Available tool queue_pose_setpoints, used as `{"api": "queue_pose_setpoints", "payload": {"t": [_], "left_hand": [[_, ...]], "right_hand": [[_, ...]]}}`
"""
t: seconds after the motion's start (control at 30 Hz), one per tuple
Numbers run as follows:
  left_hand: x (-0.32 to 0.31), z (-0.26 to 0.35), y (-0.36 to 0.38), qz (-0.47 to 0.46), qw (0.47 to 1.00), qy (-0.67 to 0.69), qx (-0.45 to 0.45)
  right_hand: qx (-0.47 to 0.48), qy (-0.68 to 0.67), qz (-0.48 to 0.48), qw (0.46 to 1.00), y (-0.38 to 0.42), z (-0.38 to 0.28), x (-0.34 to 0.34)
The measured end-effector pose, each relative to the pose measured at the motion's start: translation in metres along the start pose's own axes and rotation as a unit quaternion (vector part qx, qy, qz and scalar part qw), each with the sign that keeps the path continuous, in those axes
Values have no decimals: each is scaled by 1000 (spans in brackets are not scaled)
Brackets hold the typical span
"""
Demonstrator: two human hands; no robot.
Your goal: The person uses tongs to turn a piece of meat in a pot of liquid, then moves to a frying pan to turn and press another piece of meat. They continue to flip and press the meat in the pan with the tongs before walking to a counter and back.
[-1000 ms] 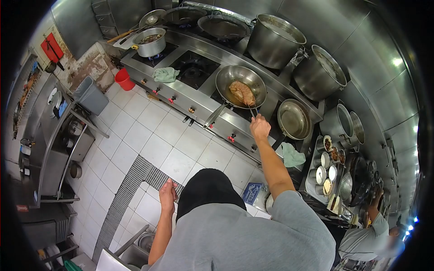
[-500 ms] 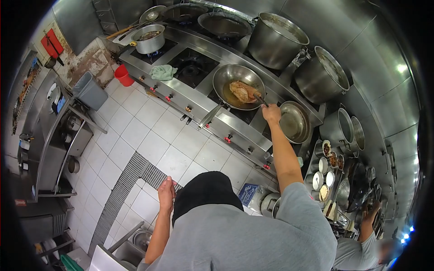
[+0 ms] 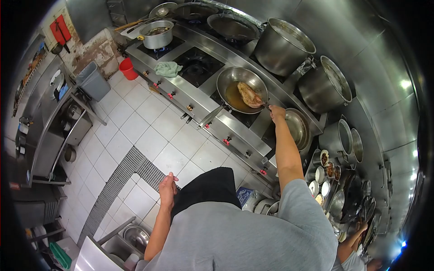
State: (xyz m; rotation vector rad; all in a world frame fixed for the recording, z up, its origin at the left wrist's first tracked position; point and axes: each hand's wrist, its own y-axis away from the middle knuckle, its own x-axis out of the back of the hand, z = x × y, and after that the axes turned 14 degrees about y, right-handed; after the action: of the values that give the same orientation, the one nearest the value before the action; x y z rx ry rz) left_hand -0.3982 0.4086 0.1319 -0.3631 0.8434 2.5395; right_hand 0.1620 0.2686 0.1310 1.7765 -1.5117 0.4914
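Fingers of the right hand (image 3: 276, 113) are gripping tongs (image 3: 264, 105) at the steel range (image 3: 235, 128), pinching a browned fish (image 3: 249, 95) lying against the wok (image 3: 242, 84) wall above the oil, while the left hand (image 3: 167, 186) is hanging loosely curled, holding nothing.

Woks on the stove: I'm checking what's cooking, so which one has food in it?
The wok just left of the right hand: it holds a browned piece of food in oil. The wok beside that hand looks bare.
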Motion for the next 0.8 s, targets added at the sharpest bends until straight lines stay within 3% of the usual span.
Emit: {"api": "queue_pose_setpoints", "payload": {"t": [0.07,0.27,0.57,0.7,0.8], "left_hand": [[2,-1,3,2,1000,1,-3],[16,-9,4,16,1000,10,15],[46,-24,-5,53,996,66,23],[65,-21,-6,78,993,85,12],[79,-16,-9,85,990,110,10]], "right_hand": [[-49,-99,-12,994,2,-1,2],[-47,-134,-46,989,8,1,7],[-108,-62,-32,992,15,-11,3],[-75,-16,-41,996,34,-15,3],[-57,1,13,998,32,0,-12]]}}
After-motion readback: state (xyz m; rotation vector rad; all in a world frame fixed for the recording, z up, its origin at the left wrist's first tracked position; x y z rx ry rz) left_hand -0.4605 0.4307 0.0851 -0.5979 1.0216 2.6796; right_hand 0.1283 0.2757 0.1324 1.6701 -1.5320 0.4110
